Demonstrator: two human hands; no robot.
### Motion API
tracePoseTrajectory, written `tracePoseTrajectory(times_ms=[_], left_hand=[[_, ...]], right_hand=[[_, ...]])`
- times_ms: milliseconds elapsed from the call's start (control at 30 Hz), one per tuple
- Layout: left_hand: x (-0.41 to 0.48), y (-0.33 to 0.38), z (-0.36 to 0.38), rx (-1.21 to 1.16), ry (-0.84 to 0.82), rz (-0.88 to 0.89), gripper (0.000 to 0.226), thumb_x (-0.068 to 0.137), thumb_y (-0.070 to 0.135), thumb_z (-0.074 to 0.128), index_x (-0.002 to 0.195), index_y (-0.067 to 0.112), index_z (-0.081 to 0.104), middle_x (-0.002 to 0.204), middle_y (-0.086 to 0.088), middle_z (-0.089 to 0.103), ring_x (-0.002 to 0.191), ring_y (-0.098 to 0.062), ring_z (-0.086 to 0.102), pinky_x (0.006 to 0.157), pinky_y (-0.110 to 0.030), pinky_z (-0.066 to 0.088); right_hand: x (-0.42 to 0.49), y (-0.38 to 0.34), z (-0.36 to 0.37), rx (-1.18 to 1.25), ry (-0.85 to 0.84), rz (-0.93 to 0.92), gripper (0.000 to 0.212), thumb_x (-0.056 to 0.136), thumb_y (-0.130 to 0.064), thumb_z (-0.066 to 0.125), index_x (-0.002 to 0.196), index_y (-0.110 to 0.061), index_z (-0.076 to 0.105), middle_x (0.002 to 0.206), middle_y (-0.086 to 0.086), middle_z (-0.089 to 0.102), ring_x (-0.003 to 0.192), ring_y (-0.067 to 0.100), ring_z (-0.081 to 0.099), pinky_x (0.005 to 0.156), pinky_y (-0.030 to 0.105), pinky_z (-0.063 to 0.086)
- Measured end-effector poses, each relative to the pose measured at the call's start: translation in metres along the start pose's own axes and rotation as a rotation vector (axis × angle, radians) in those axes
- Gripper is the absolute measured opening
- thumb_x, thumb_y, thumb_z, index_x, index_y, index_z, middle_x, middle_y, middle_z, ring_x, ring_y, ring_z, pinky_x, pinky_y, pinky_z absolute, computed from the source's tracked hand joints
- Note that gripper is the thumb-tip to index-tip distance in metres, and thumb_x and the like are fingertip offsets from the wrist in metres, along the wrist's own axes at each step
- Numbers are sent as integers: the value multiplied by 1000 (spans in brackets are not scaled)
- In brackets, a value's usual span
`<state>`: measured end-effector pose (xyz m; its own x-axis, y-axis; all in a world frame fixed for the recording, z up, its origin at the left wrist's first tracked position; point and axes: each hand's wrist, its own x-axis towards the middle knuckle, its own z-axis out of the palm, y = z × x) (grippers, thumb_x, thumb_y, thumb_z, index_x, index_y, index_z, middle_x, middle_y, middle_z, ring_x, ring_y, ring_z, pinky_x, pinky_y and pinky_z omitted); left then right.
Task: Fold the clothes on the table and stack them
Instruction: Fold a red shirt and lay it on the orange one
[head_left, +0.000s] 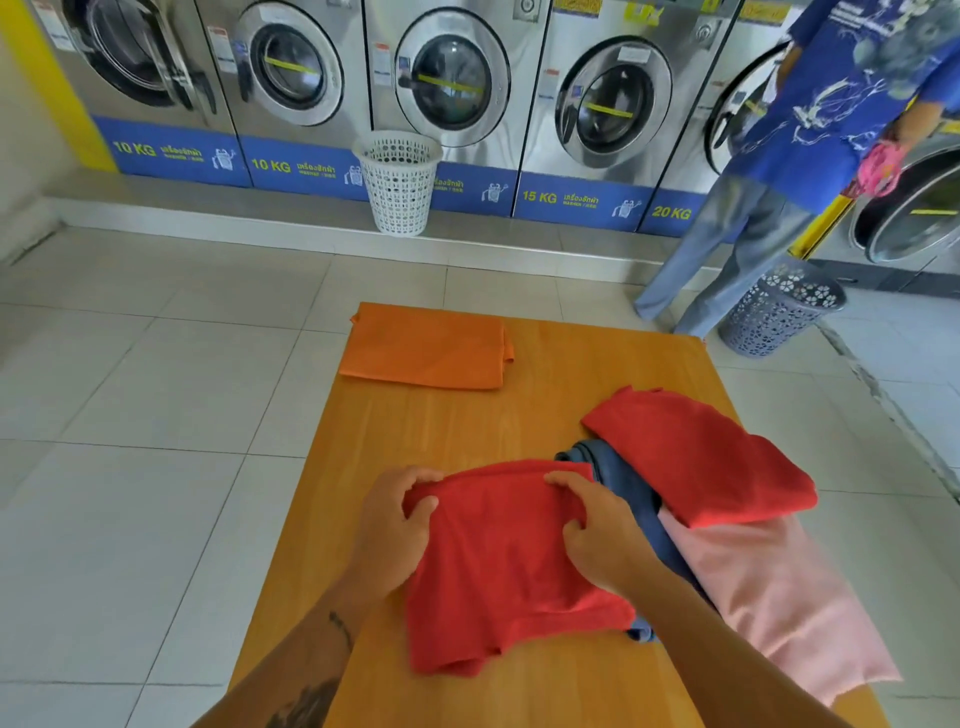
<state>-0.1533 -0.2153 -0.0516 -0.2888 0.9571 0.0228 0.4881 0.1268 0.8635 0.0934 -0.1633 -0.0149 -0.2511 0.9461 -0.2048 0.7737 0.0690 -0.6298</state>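
A red garment (504, 571) lies near the front of the wooden table (452, 431). My left hand (395, 530) pinches its upper left corner and my right hand (597, 535) grips its upper right edge. To the right lies a pile: another red garment (701, 457) on top, a blue one (639, 493) under it and a pink one (779, 597) reaching to the table's right edge. At the far left corner of the table a folded orange garment (426, 348) lies flat.
A white laundry basket (397, 182) stands by the row of washing machines (452, 83). A person in a blue shirt (831, 104) stands at the right by an open machine, with a grey basket (779, 306) at their feet. White tiled floor surrounds the table.
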Motion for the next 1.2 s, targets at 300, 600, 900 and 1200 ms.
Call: tracePoseTrajectory(times_ms=[300, 600, 900, 1200], left_hand=[[36, -12, -27, -41, 236, -99, 18, 93, 15, 61, 98, 31, 68, 111, 11, 54, 104, 6, 51, 89, -10, 37], [147, -20, -61, 150, 199, 6, 16, 93, 14, 60, 97, 26, 70, 111, 10, 46, 93, 11, 48, 83, -5, 33], [174, -40, -42, 396, 100, -62, 26, 89, 17, 55, 111, 30, 62, 131, 1, 44, 122, -25, 44, 100, -45, 45], [121, 20, -8, 145, 178, 112, 31, 83, -2, 55, 96, 23, 69, 98, 12, 54, 82, 0, 56, 69, -19, 50]], right_hand=[[38, -45, 30, 131, 35, 16, 56, 89, 0, 47, 136, -28, 53, 79, -12, 61, 56, -2, 59, 55, 16, 45], [126, -81, 42, 131, 29, 0, 56, 90, -8, 47, 142, -30, 45, 139, -3, 50, 118, 15, 55, 101, 34, 47], [156, -67, 52, 21, -180, 56, 65, 93, -17, 52, 152, -29, 27, 150, 2, 33, 110, 14, 53, 82, 22, 47], [106, -50, 9, 8, -69, -54, 63, 92, -14, 55, 148, -28, 33, 141, -4, 39, 109, 11, 47, 89, 26, 42]])
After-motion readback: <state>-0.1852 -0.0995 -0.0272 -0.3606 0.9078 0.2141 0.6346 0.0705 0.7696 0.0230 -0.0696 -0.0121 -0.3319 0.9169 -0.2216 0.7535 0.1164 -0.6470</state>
